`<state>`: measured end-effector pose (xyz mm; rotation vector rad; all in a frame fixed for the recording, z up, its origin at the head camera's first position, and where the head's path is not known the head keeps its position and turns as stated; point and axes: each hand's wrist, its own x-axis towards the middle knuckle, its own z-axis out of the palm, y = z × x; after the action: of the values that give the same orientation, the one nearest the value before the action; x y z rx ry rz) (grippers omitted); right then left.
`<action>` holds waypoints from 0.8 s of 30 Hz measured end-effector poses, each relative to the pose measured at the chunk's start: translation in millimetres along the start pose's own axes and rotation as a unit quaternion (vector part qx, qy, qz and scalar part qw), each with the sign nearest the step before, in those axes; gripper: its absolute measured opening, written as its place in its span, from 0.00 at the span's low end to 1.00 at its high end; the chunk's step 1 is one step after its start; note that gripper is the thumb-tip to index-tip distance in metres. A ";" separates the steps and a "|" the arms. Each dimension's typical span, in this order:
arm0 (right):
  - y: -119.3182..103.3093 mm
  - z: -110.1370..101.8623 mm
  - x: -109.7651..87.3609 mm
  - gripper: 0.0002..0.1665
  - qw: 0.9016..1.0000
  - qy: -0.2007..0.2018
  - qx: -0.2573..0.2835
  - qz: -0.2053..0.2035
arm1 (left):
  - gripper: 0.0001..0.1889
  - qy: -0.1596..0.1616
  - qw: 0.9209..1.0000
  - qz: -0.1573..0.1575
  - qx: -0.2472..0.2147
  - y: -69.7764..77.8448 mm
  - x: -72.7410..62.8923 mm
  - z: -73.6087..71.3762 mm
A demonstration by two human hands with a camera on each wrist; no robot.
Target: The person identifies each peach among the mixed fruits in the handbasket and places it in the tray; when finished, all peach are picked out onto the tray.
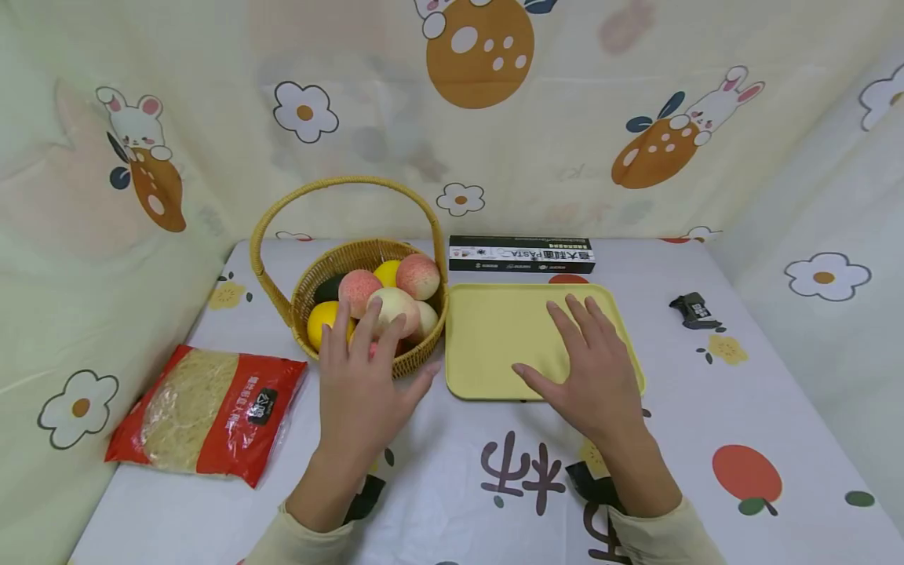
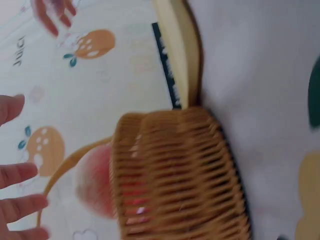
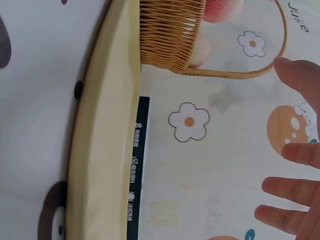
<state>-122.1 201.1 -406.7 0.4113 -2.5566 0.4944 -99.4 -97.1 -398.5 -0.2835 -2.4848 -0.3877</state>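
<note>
A wicker basket [image 1: 367, 249] with a tall hoop handle holds several peaches [image 1: 418, 276], yellow fruits [image 1: 322, 323] and a dark green item [image 1: 328, 289]. In front of it hovers my left hand [image 1: 363, 392], fingers spread and holding nothing; in the head view it hides part of the fruit and the rim. To the basket's right lies a yellow tray [image 1: 494, 337]. My right hand [image 1: 596, 373] is over the tray's right front part, fingers spread, also holding nothing. The left wrist view shows the basket's woven side [image 2: 175, 170] close up.
A red bag of pale noodles [image 1: 212, 412] lies at the left. Behind the tray sits a black pasta box [image 1: 521, 254]. A small black object [image 1: 695, 311] is at the right. Patterned cloth hangs around the table [image 1: 452, 479].
</note>
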 end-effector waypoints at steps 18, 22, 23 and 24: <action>22.1 -19.0 -26.5 0.22 0.993 0.066 0.031 0.093 | 0.12 -0.008 0.977 -0.196 -0.083 -35.4 -19.4 -19.5; 35.7 -14.7 -33.7 0.22 0.990 0.051 0.041 0.121 | 0.10 -0.006 0.962 -0.250 -0.109 -45.0 -22.7 -20.8; 38.7 -13.8 -35.3 0.22 0.989 0.045 0.043 0.131 | 0.10 -0.004 0.957 -0.265 -0.116 -47.6 -23.2 -20.5; 41.4 -13.2 -36.6 0.23 0.988 0.040 0.047 0.139 | 0.10 -0.002 0.951 -0.283 -0.127 -50.3 -23.6 -20.2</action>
<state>-101.7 250.4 -426.2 0.0619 -2.5299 0.7198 -84.3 -153.6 -407.4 0.3431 -2.4832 -0.9430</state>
